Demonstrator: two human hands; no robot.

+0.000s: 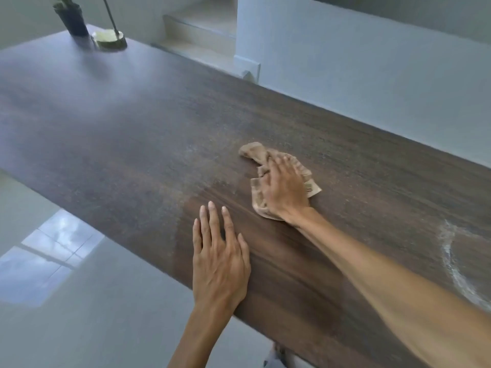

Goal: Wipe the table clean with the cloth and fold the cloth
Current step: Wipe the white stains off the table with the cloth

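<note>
A long, dark wooden table [148, 134] with fine straight grain runs from the near right to the far left. Much of its surface looks hazy with a pale, dusty film, while a darker, cleaner patch lies around the hands. At the right edge a curved whitish streak of residue [451, 261] arcs across the wood.

The right hand [284, 189] lies palm down on a crumpled tan cloth [252, 151] in the middle of the table, toward its far side. The fingers [288, 166] are spread and pressed flat onto the soft, wrinkled fabric — not curled around it. The hand hides much of the cloth; a bunched end sticks out beyond the fingertips, and ragged edges show on either side.

The left hand [219, 258] rests flat on bare wood near the table's close edge, fingers extended and slightly apart, holding nothing.

At the far left corner stand a dark pot [71, 19] (its plant cut off by the frame) and a thin metal rod rising from a round, pale base [110, 39] — both blurred. Glossy grey floor [66, 301] reflects a window.
</note>
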